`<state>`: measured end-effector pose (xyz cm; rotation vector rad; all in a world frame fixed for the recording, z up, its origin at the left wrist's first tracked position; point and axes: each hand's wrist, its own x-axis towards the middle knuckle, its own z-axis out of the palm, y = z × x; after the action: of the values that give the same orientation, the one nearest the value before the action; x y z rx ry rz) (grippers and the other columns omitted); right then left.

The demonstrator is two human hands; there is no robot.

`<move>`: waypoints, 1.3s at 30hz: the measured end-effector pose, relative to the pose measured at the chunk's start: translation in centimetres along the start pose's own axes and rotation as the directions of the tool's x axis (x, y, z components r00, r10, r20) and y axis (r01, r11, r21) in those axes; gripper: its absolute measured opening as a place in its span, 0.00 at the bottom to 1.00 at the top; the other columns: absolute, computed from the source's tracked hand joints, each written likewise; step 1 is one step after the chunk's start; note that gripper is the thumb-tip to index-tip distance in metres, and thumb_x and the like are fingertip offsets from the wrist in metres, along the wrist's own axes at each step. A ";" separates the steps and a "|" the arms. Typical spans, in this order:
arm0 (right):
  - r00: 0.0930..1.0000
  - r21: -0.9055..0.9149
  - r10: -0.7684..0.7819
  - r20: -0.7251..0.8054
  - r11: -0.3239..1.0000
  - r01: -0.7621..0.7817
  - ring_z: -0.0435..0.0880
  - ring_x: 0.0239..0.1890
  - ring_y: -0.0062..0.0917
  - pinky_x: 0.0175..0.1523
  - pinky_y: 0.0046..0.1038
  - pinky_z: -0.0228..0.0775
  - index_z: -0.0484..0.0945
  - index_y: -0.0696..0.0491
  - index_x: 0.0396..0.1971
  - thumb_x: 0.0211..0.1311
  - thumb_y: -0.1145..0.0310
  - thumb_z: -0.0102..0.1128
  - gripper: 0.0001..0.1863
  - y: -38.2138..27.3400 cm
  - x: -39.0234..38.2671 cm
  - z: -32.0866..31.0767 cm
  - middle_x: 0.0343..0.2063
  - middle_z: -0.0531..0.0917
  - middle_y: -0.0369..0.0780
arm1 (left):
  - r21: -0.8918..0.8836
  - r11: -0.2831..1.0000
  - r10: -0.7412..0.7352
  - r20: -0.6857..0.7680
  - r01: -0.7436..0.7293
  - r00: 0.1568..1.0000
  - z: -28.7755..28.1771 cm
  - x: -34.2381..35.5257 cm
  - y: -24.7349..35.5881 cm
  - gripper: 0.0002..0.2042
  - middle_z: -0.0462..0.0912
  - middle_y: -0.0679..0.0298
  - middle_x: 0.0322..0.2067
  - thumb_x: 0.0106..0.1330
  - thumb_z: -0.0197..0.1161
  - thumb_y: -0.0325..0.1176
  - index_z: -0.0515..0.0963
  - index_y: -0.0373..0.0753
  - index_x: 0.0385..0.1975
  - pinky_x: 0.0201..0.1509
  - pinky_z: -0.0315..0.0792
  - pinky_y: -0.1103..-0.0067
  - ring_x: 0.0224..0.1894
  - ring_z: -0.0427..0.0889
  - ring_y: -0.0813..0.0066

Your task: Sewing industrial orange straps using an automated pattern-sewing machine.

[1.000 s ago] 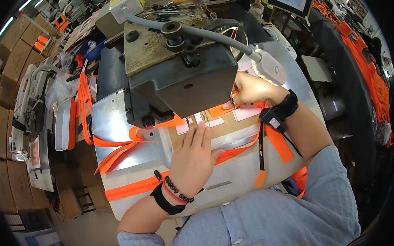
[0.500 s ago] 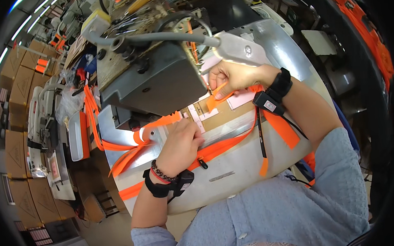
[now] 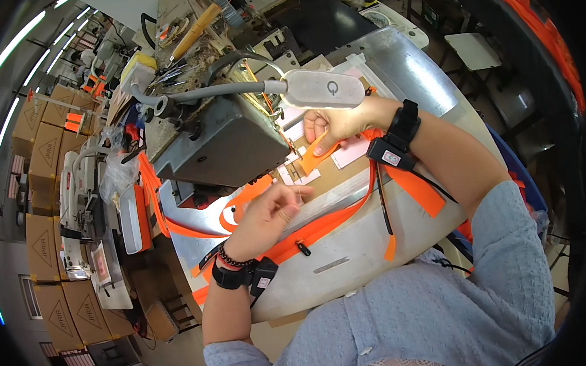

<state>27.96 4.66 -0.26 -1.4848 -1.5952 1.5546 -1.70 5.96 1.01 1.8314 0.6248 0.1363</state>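
My right hand [image 3: 330,130] pinches an orange fabric piece [image 3: 312,160] beside the needle area of a dark metal sewing machine [image 3: 207,144], over a cardboard template [image 3: 324,180] with pink strips [image 3: 351,151]. My left hand [image 3: 268,215] hangs nearer the front edge of that template, fingers curled and thumb near them; whether it holds anything fine I cannot make out. A long orange zipper tape with a black slider [image 3: 302,248] runs across the front of the metal table [image 3: 427,74]. A lamp [image 3: 324,88] on a grey gooseneck partly covers the machine.
An orange-rimmed tray [image 3: 134,219], clear plastic bags [image 3: 121,170], another sewing machine [image 3: 72,196] and stacked cardboard boxes [image 3: 45,248] stand at left. Tools with wooden handles [image 3: 196,31] lie atop the machine. A stool [image 3: 470,55] and orange material [image 3: 535,27] are at right.
My left hand has gone from lying flat with fingers stretched to curled. My right hand has drawn the orange piece slightly toward me and still pinches it. The view has shifted.
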 end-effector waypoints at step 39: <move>0.926 -0.302 -0.284 -0.251 0.931 0.204 0.80 0.23 0.21 0.30 0.26 0.72 0.77 0.57 0.29 0.41 0.71 0.81 0.19 0.4 2.3 3.1 0.20 0.82 0.37 | 0.839 0.540 0.350 -0.161 -0.059 0.923 3.9 0.9 0.2 0.35 0.73 0.55 0.60 0.65 0.65 0.50 0.68 0.29 0.65 0.64 0.62 0.60 0.54 0.71 0.57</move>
<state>24.68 5.35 -2.19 -1.4981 -1.7845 0.9582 0.65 3.02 -0.40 2.8673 0.7574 0.3470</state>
